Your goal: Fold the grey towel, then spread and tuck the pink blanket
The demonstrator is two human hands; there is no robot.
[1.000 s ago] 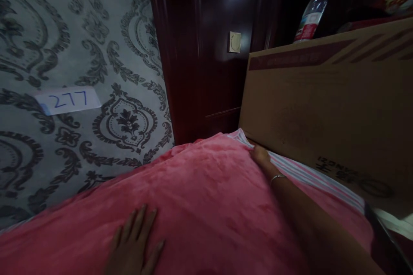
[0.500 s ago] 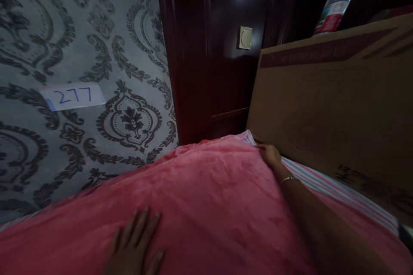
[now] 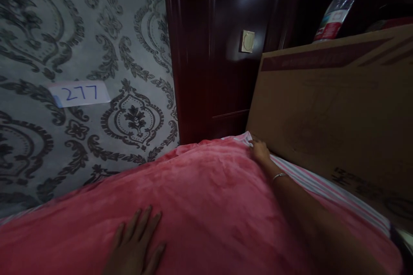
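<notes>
A pink plush blanket [image 3: 206, 197] covers the bed across the lower half of the head view. My left hand [image 3: 135, 247] lies flat on it near the bottom, fingers spread, holding nothing. My right hand [image 3: 260, 152] reaches to the blanket's far right corner, fingers curled on its edge where a striped sheet [image 3: 322, 182] shows beneath. A thin bangle sits on my right wrist. Whether the fingers pinch the blanket or only press it is not clear.
A large cardboard box [image 3: 338, 107] stands right against the bed's right side. A dark wooden door [image 3: 219, 51] with a small brass plate is behind. Patterned wallpaper with a "277" label [image 3: 80, 93] fills the left. A plastic bottle [image 3: 335, 8] stands behind the box.
My right hand has stayed at the blanket's far corner, shifting slightly along the edge. My left hand remains flat on the blanket. The view has shifted a little.
</notes>
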